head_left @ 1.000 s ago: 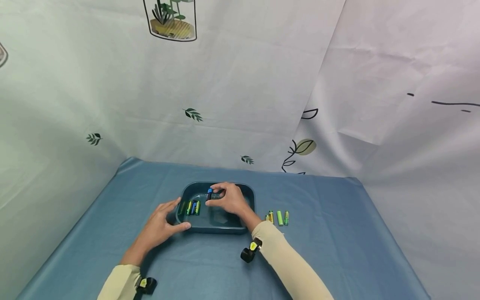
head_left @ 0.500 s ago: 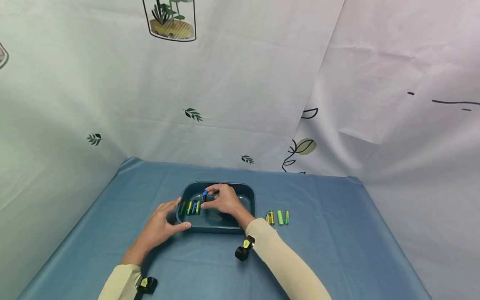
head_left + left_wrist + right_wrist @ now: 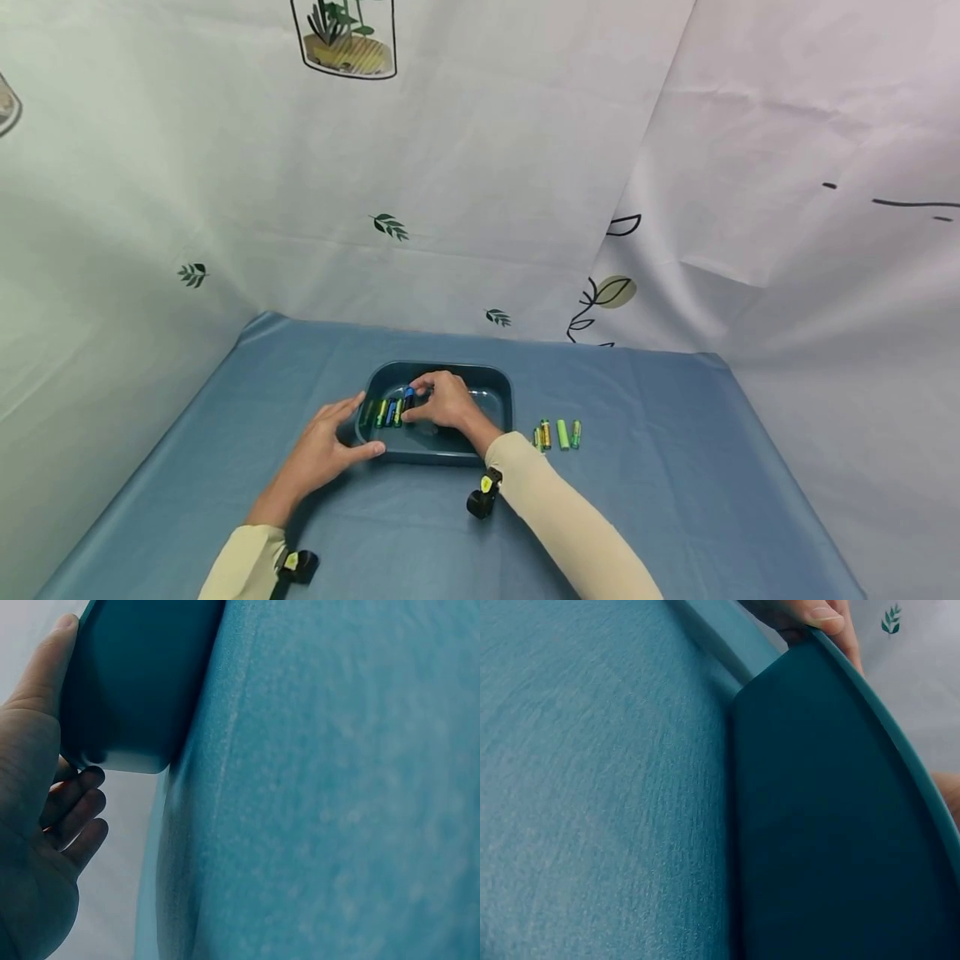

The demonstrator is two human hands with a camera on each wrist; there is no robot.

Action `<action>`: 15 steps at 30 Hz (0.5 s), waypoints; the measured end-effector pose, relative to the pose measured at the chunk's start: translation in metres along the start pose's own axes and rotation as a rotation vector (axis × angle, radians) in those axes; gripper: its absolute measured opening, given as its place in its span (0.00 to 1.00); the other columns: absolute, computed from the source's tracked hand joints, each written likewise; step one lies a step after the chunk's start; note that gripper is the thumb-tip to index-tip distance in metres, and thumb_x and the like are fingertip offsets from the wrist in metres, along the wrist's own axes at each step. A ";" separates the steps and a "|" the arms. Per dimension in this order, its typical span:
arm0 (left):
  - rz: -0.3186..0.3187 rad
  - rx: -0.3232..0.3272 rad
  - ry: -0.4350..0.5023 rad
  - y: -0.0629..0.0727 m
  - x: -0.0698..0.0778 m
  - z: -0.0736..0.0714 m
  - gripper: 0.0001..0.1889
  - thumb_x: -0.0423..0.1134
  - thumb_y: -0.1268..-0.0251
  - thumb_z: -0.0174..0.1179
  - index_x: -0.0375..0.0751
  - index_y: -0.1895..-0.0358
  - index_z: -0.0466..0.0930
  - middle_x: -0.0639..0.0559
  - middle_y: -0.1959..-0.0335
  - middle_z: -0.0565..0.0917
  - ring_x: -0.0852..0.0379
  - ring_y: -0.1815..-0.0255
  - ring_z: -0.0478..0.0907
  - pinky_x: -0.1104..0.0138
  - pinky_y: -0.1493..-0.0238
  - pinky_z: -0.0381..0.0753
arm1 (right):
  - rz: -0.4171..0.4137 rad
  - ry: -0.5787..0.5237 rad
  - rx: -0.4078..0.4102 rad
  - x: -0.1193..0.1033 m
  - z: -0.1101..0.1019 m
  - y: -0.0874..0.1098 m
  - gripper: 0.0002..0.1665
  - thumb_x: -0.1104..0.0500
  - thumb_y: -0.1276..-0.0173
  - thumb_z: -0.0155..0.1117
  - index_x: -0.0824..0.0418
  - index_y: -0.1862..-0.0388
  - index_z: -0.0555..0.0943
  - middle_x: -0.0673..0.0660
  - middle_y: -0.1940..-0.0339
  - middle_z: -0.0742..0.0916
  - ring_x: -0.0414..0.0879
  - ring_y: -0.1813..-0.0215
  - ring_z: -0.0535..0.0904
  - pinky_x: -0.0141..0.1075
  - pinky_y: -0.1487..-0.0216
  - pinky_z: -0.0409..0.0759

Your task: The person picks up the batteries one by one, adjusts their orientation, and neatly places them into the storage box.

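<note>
A dark teal tray (image 3: 442,458) rests on the blue cloth. My left hand (image 3: 321,442) grips its left end, the thumb at the front rim and the fingers at the left side; the left wrist view shows the thumb along the tray wall (image 3: 135,690). Inside the tray, my right hand (image 3: 448,402) pinches a dark battery with a blue end (image 3: 409,393), held just right of a short row of green and blue batteries (image 3: 389,412). In the right wrist view the tray's front wall (image 3: 832,795) hides most of the right hand.
Several green and yellow batteries (image 3: 562,435) lie on the cloth (image 3: 675,483) to the right of the tray, near the right forearm. A white patterned curtain (image 3: 480,167) stands behind and at both sides of the table.
My right hand has moved left and lower into the tray, bringing the blue-ended battery beside the row. My left hand stays at the tray's left end.
</note>
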State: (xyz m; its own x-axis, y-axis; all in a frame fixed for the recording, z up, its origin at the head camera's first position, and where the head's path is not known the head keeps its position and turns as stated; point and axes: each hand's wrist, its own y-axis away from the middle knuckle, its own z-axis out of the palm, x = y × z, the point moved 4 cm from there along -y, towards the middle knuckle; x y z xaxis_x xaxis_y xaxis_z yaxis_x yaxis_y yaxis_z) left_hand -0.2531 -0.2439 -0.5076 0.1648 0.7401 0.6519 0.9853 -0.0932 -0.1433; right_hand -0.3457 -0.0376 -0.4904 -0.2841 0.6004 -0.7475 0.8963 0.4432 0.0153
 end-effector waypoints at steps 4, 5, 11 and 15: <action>0.008 0.006 0.006 -0.001 0.000 0.001 0.55 0.61 0.46 0.76 0.37 0.21 0.61 0.31 0.25 0.65 0.30 0.29 0.65 0.33 0.39 0.70 | -0.002 0.010 -0.011 0.001 0.001 0.001 0.28 0.50 0.44 0.84 0.54 0.45 0.88 0.48 0.56 0.88 0.40 0.58 0.81 0.36 0.57 0.82; 0.009 0.008 0.007 -0.001 0.001 0.001 0.54 0.61 0.46 0.76 0.37 0.21 0.61 0.31 0.25 0.66 0.30 0.29 0.65 0.33 0.39 0.70 | -0.003 0.014 -0.016 0.001 0.002 0.001 0.28 0.50 0.44 0.84 0.54 0.45 0.88 0.48 0.56 0.88 0.40 0.58 0.81 0.36 0.56 0.82; 0.015 0.011 0.004 0.002 0.001 -0.001 0.54 0.61 0.46 0.75 0.37 0.21 0.61 0.31 0.25 0.66 0.30 0.29 0.64 0.33 0.39 0.70 | -0.008 0.058 -0.037 0.001 0.006 0.001 0.29 0.49 0.45 0.84 0.54 0.44 0.88 0.48 0.57 0.88 0.40 0.56 0.82 0.35 0.54 0.83; 0.017 0.013 0.002 0.003 0.002 -0.002 0.54 0.62 0.45 0.75 0.37 0.21 0.62 0.31 0.26 0.66 0.30 0.29 0.65 0.33 0.40 0.70 | -0.008 0.084 -0.051 0.002 0.009 -0.001 0.29 0.49 0.45 0.84 0.54 0.44 0.88 0.47 0.57 0.87 0.40 0.56 0.81 0.35 0.54 0.82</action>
State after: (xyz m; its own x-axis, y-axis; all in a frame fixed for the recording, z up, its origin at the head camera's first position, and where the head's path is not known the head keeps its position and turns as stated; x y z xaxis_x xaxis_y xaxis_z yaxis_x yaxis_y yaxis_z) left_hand -0.2501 -0.2439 -0.5050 0.1815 0.7373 0.6507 0.9817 -0.0973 -0.1636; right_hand -0.3440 -0.0423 -0.4977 -0.3203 0.6496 -0.6895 0.8761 0.4799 0.0451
